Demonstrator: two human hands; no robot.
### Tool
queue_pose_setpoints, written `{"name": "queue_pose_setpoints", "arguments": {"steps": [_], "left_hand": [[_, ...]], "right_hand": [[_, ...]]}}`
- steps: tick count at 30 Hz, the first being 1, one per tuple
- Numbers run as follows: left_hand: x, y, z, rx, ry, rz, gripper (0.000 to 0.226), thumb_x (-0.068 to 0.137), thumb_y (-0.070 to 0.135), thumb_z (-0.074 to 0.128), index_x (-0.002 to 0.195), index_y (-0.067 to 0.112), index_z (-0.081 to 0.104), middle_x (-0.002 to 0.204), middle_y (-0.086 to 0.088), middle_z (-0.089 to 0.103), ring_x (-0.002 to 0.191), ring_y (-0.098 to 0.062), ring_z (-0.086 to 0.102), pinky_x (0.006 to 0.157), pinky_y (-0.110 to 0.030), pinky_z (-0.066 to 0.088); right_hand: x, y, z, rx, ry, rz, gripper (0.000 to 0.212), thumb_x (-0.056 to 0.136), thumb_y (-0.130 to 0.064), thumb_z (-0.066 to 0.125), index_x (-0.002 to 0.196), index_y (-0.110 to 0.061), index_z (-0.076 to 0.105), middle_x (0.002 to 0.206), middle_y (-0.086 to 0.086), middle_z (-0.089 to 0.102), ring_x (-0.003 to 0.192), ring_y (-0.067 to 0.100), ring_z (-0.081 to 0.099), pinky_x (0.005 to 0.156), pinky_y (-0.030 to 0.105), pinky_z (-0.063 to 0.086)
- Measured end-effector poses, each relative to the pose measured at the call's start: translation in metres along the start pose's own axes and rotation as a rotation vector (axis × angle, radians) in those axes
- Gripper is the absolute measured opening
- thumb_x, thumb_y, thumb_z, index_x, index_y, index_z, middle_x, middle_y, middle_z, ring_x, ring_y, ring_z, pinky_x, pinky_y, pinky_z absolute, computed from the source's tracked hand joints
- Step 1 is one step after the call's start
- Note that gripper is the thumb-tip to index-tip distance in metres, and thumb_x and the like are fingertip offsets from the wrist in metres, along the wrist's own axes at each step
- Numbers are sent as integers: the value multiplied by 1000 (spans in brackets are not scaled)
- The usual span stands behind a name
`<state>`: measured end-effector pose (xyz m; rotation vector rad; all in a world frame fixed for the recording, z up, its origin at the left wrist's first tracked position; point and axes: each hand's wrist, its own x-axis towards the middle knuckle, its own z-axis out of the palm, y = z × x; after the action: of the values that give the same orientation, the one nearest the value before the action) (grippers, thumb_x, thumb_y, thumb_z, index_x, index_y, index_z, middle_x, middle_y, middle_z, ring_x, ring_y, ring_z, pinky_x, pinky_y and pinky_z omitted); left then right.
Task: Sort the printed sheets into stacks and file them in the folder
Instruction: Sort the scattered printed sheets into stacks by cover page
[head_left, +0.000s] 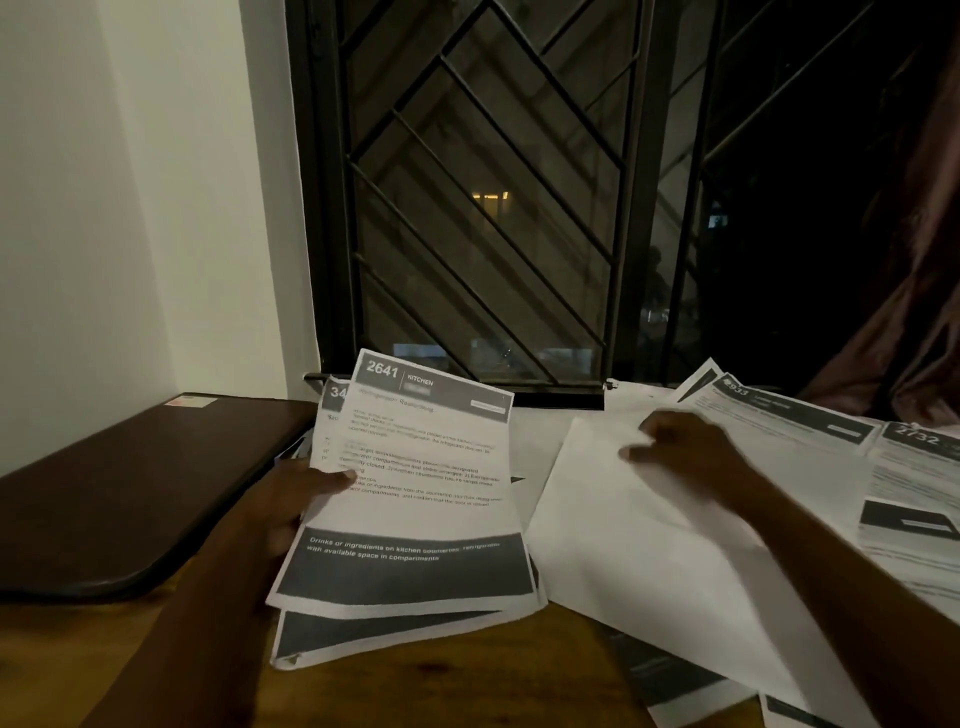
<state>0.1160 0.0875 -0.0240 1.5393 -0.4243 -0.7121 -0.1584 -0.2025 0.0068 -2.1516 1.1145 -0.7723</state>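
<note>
My left hand (291, 504) grips a small bundle of printed sheets (415, 499) by its left edge, thumb on top; the front sheet reads "2641 KITCHEN" with a dark band near its bottom. To the right, my right hand (685, 452) pinches the upper corner of a blank-side-up white sheet (649, 551) that lies over other papers. More printed sheets (810, 431) spread across the right of the table. A dark brown folder (130, 488) lies closed at the left.
The wooden table (467, 686) shows bare in the near middle. Behind it are a barred window (493, 208) and a white wall (130, 208). A dark curtain (914, 312) hangs at the far right. Loose printed sheets (691, 691) overhang near the front right.
</note>
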Motion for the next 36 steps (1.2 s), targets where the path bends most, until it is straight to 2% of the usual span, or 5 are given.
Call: {"name": "queue_pose_setpoints", "arguments": {"steps": [11,17,20,31,36], "left_hand": [[12,-1,11,105,10,-72,30,83,-11,58,110,0,65,115,-24,66,107,-44,61,101,-57,44],[6,-2,15,-43,-35,-75,30,88,-12,47,109,3,62,116,-23,64,107,-42,60,99,-53,44],[7,-3,14,-99,-23,-64,30,89,-9,48,109,6,63,116,-22,66,90,-36,66,82,-44,53],[-2,3,13,-86,-82,-48,43,77,21,71,117,9,63,115,-21,68,109,-40,63,102,-60,42],[-3,4,19,42,-54,-14,17,87,-1,62,101,9,63,122,-23,63,109,-41,61,101,-59,42]], "right_hand": [[-48,-127,-78,133,1069,-819,22,90,-25,60,95,-3,58,87,6,61,81,19,56,82,41,47],[-75,-113,14,343,453,-940,26,85,9,56,103,-10,58,100,-5,58,96,-8,53,85,8,42],[-87,-63,59,231,170,-951,28,87,1,55,97,-23,65,102,-11,62,105,-7,53,102,19,39],[-75,-15,53,319,-267,-559,47,70,4,77,47,-34,63,132,-20,44,128,-1,40,88,4,42],[-75,-11,57,45,-212,-741,16,69,-42,76,83,-38,69,126,-32,51,128,-12,34,106,10,26]]}}
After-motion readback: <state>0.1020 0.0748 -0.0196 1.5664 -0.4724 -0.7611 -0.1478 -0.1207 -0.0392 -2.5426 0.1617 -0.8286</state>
